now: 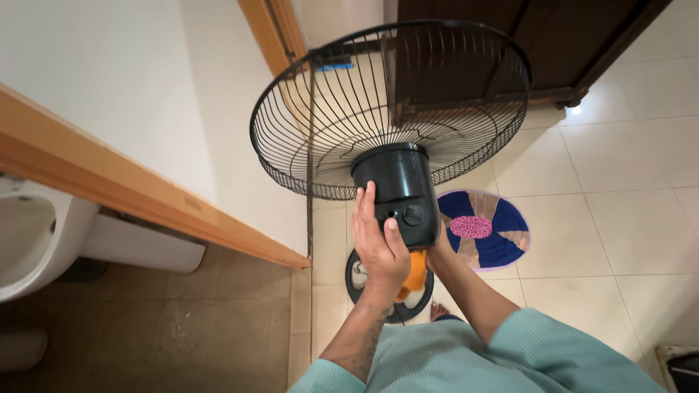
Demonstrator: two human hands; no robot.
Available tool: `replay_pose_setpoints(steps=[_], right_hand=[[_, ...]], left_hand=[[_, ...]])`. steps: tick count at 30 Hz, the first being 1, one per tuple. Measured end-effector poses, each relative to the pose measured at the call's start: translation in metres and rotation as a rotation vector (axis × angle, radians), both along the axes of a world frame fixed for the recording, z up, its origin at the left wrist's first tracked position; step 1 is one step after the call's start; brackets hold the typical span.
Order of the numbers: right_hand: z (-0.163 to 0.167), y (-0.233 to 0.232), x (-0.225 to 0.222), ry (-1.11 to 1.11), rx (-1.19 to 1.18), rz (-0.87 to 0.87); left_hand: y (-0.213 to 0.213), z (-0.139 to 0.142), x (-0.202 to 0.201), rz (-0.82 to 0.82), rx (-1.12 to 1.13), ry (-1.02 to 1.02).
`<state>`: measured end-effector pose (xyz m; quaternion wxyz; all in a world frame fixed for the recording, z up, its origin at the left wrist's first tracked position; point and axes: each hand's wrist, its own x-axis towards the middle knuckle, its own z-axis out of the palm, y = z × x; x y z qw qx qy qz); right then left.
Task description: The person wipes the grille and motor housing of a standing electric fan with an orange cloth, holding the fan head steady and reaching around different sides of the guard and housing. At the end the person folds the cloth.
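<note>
I hold a standing fan [393, 145] up in the middle of the frame, its back turned toward me. My left hand [378, 244] lies flat against the black motor housing [399, 191] just below centre, fingers [364, 211] stretched up along its left side and the thumb resting near the two round knobs [413, 214] on its rear face; the hand presses on the housing rather than closing around it. My right hand [439, 247] comes in from the lower right and sits behind and under the housing, mostly hidden, so I cannot tell how far its fingers are curled or exactly what they grip.

The black wire guard [306, 109] spreads wide across the upper middle of the frame, with no blade visible in it. Below my hands, the fan's round base [357, 276] stands on the tiled floor [619, 189], with an orange part [416, 273] showing just above it.

A round mat [502, 233] in blue with a pink centre lies on the floor to the right of the base. A wooden door frame [145, 196] runs diagonally across the left, with a white toilet [36, 240] at the far left edge. A dark wooden door [553, 44] fills the upper right.
</note>
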<state>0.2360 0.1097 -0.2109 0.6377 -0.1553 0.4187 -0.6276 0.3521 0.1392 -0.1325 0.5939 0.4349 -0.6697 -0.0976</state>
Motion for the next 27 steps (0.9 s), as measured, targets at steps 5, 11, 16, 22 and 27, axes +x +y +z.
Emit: replay_pose_setpoints(steps=[5,11,16,22,27], right_hand=[[-0.016,0.057,-0.011,-0.048,0.244,0.406],[-0.003,0.113,-0.034,-0.100,0.108,0.570],[0.045,0.129,-0.053,-0.220,-0.316,0.584],[0.110,0.121,-0.089,-0.060,-0.551,0.227],[0.114,0.128,-0.092,0.497,-0.452,0.055]], left_hand=[[-0.009,-0.023,0.014,-0.228,0.065,0.317],[0.032,-0.074,0.079,-0.343,0.483,0.313],[0.069,-0.081,0.110,-0.960,0.562,-0.093],[0.065,-0.025,0.156,-1.043,0.863,-0.306],[0.067,0.010,0.234,-1.303,0.732,0.196]])
